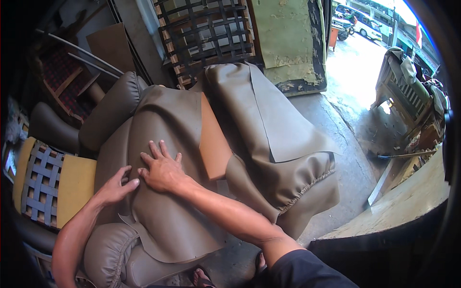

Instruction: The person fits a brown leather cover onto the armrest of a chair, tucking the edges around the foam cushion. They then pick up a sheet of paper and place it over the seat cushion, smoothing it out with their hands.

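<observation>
A brown leather-like cover sheet point(163, 120) drapes over the seat of a brown upholstered sofa point(113, 149). My right hand point(163, 170) lies flat on the sheet with its fingers spread, holding nothing. Close by on its left, my left hand point(115, 186) rests at the seam along the sofa, fingers slightly bent and thumb apart. Orange-tan foam point(214, 144) shows beside the sheet's right edge. Another brown cover piece point(285, 120), with a gathered seam and its paler backing partly turned up, hangs over the right side. A puffed, pleated armrest point(108, 252) is below my left hand.
Left stands a frame with woven webbing point(43, 177) and yellow foam point(77, 187). Another webbed frame point(206, 33) leans at the back. A large curved board point(389, 211) edges the right, near a wooden chair point(403, 96). Beyond the doorway are a motorbike and a white vehicle point(365, 26).
</observation>
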A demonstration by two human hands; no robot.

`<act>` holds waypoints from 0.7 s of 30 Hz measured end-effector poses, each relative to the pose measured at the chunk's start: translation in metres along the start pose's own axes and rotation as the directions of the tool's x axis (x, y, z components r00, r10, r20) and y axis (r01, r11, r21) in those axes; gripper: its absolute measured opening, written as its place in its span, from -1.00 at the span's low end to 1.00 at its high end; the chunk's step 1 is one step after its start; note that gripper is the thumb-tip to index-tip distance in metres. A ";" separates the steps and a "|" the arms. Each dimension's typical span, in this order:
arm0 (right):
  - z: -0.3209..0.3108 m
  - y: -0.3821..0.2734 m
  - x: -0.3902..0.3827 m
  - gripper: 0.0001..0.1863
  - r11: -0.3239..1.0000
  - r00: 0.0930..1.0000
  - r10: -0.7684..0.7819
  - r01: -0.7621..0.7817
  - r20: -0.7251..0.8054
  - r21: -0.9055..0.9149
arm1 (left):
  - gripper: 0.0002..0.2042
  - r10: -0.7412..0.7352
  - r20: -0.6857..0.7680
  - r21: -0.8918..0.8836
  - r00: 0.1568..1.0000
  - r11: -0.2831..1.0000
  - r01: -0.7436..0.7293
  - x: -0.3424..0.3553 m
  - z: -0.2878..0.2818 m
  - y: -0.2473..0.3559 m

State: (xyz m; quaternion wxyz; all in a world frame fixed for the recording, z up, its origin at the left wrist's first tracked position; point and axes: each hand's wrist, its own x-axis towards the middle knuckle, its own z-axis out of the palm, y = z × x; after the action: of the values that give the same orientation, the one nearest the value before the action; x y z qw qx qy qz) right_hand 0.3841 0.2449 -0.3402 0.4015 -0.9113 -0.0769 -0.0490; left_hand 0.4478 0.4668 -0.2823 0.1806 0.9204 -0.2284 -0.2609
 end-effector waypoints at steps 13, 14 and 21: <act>0.020 0.045 0.003 -0.20 0.781 0.888 0.419 -0.246 -0.189 0.575 | -0.09 -0.346 -0.126 -0.344 0.930 0.894 0.286 0.062 -0.002 0.027; 0.021 0.051 0.002 -0.20 0.782 0.888 0.422 -0.253 -0.185 0.569 | -0.03 -0.344 -0.211 -0.274 0.915 0.919 0.283 0.060 0.011 0.027; 0.029 0.083 -0.005 -0.26 0.751 0.899 0.377 -0.155 -0.223 0.642 | -0.08 -0.285 -0.144 -0.218 0.948 0.943 0.250 0.047 0.004 0.028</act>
State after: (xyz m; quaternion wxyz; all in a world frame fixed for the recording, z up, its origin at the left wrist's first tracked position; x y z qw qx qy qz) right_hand 0.3952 0.2101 -0.4205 0.6829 -0.7116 0.1143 -0.1190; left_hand 0.4719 0.4183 -0.2916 0.2529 0.9396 -0.0573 -0.2234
